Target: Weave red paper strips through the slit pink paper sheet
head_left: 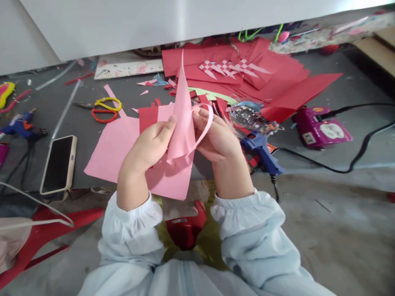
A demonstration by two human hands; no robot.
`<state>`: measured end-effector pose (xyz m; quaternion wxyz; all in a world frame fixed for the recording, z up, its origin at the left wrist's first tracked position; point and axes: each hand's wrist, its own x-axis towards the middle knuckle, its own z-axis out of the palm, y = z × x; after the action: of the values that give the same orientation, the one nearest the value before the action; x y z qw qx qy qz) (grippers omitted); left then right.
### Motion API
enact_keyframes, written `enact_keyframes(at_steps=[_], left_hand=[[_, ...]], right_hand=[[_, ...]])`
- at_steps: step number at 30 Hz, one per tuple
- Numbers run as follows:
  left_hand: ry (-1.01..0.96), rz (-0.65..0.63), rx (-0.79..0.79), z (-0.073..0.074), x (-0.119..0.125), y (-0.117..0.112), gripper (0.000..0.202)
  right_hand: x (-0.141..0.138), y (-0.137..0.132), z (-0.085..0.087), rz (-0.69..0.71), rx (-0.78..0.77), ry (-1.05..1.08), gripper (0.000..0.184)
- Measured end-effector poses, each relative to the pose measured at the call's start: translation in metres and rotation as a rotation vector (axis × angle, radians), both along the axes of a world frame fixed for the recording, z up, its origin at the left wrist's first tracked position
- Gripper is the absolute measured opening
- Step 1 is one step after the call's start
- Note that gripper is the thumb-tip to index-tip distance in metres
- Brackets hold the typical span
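Observation:
A pink paper cone [184, 111] points upward in front of me, above the table. My left hand [154, 142] is closed on the cone's left side, thumb pressed on the paper. On the other side my right hand [217, 133] is closed too, its fingertips pinching a thin pink paper strip [207, 128] that curves in a loop down to the cone's lower edge. Beneath my hands lie pink paper sheets [114, 148] and a red paper piece [148, 119]. Past my right hand are a blue glue gun [261, 150] and a bag of small beads [248, 115].
Scissors [106, 110] with yellow and orange handles and a phone [59, 164] lie at left, near another glue gun [23, 125]. Red paper sheets [286, 78] with woven paper pieces [228, 68] cover the back. A purple power box [322, 127] and its cable are right.

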<state>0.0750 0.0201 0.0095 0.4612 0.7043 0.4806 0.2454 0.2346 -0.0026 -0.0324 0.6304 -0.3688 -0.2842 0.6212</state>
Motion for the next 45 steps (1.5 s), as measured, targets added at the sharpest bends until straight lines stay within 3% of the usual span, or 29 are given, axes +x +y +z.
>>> enact_keyframes(at_steps=[4,9,20,28,39,45], left_hand=[[-0.087,-0.017,-0.045,0.000,0.003,-0.003,0.052],[-0.160,0.045,-0.029,-0.014,-0.001,0.000,0.040],[-0.421,0.247,-0.027,-0.013,0.006,0.001,0.031],[-0.488,0.264,0.076,-0.013,0.011,0.002,0.034],[-0.630,0.231,-0.008,-0.009,0.015,0.000,0.022],[-0.612,0.241,0.070,-0.014,0.011,0.003,0.024]], right_hand=[[-0.006,-0.001,0.004,0.055,-0.038,-0.001,0.042],[-0.009,-0.003,0.003,0.082,0.048,-0.152,0.033],[-0.011,-0.004,0.007,-0.041,0.079,-0.224,0.030],[-0.010,-0.006,0.005,-0.084,0.140,-0.226,0.025],[-0.015,-0.001,-0.002,-0.066,0.213,-0.140,0.028],[-0.009,-0.003,0.003,-0.026,0.128,-0.153,0.032]])
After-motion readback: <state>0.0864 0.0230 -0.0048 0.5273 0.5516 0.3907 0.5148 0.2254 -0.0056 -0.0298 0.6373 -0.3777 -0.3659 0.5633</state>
